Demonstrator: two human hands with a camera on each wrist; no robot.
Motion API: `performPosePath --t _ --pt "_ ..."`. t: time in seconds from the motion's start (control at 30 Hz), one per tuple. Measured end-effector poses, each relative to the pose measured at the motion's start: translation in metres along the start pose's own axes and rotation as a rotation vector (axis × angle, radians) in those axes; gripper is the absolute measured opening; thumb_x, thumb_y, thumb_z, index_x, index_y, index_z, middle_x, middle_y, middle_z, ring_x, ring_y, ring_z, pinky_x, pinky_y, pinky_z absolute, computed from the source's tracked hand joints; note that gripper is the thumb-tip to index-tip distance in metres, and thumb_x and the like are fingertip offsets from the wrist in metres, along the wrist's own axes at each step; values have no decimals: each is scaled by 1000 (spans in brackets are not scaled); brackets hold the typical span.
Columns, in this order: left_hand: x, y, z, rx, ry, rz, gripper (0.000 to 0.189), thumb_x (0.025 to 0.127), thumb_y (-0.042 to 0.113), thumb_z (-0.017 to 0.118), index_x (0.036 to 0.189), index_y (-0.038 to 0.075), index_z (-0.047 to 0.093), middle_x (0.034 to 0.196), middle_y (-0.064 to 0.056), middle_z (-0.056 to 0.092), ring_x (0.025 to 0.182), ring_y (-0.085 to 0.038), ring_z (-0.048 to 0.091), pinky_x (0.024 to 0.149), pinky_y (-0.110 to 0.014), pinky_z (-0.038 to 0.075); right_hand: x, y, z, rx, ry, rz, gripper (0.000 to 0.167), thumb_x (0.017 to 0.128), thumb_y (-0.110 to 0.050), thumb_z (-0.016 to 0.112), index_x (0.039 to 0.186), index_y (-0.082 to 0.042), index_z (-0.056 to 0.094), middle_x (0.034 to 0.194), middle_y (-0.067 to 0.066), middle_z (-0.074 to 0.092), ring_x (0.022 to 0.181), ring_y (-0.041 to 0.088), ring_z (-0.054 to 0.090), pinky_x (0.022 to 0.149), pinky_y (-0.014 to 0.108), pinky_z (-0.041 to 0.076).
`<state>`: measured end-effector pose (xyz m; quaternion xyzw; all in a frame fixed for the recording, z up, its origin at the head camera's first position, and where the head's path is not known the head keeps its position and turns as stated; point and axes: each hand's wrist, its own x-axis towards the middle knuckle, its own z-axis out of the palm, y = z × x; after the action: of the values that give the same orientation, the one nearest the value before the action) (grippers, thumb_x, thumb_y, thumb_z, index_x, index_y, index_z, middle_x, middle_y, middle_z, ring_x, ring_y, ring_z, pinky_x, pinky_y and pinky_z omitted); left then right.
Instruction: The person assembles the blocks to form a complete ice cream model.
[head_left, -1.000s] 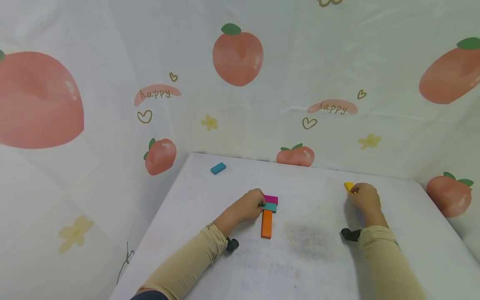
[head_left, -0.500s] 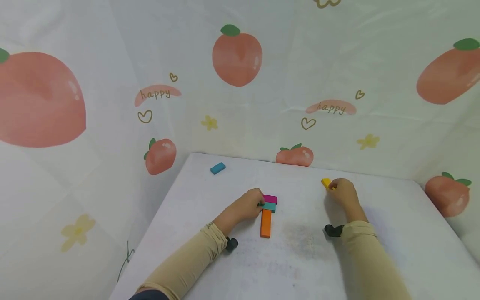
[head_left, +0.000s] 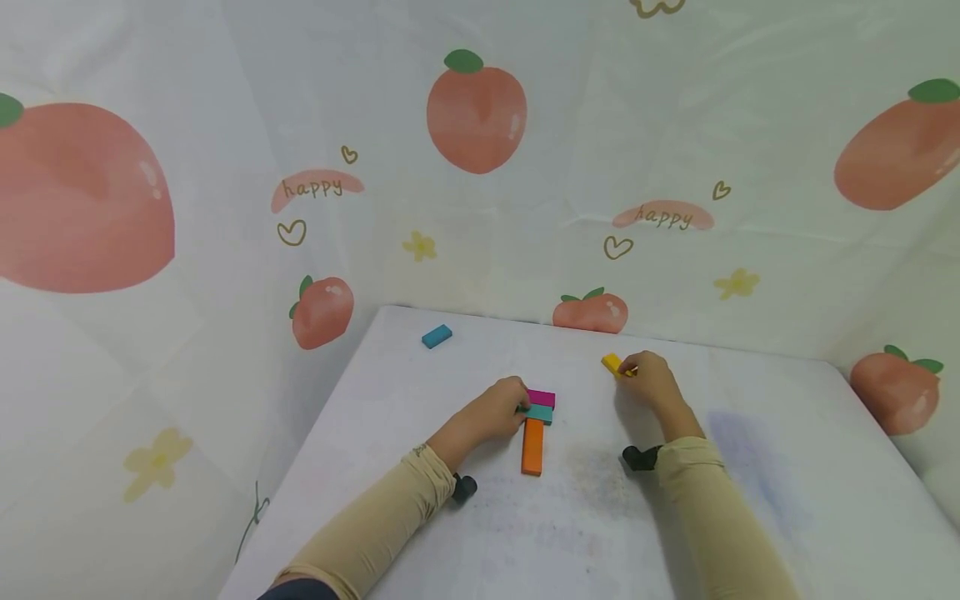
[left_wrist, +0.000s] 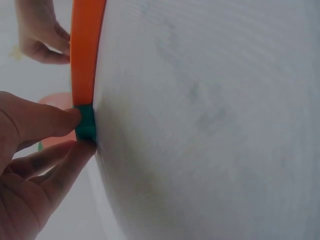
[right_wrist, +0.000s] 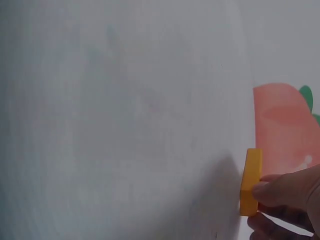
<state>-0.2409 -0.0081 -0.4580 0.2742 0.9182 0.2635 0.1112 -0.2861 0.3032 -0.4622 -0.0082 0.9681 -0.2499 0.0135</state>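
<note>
An orange block (head_left: 532, 447) lies lengthwise on the white table, its far end meeting a teal block (head_left: 539, 413) set crosswise. Right behind the teal one is a magenta block (head_left: 542, 399). My left hand (head_left: 498, 408) pinches the left end of the teal block between thumb and fingers, as the teal end (left_wrist: 85, 123) in the left wrist view shows. My right hand (head_left: 651, 383) grips a yellow block (head_left: 612, 363) by one end, to the right of and behind the other blocks. In the right wrist view, the thumb presses on the yellow block (right_wrist: 250, 182).
A blue block (head_left: 437, 336) lies near the table's back left corner. The table (head_left: 600, 550) backs onto a white cloth (head_left: 540, 217) printed with peaches. A black camera mount (head_left: 640, 458) juts from the right wrist, and another black mount (head_left: 464, 488) from the left.
My right hand has moved left across the back of the table with the yellow block, nearing the other blocks. The left hand keeps its hold on the teal block and stays put.
</note>
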Motion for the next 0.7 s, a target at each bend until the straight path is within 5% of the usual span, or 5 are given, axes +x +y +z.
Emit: performPosePath --t 0.4,0.7 --pt "2 -3 -1 -10 0 25 20 98 0 70 117 -5 77 121 -11 70 118 -23 68 105 -34 58 2 -39 17 25 -56 -180 12 97 0 69 103 3 79 114 23 71 108 39 65 104 57 56" --pt "5 -5 1 -8 -10 13 21 98 1 71 117 -4 77 122 -10 70 118 -21 68 105 -32 58 2 -61 32 43 -97 -226 11 97 0 71 101 0 80 111 18 71 108 35 65 104 53 58"
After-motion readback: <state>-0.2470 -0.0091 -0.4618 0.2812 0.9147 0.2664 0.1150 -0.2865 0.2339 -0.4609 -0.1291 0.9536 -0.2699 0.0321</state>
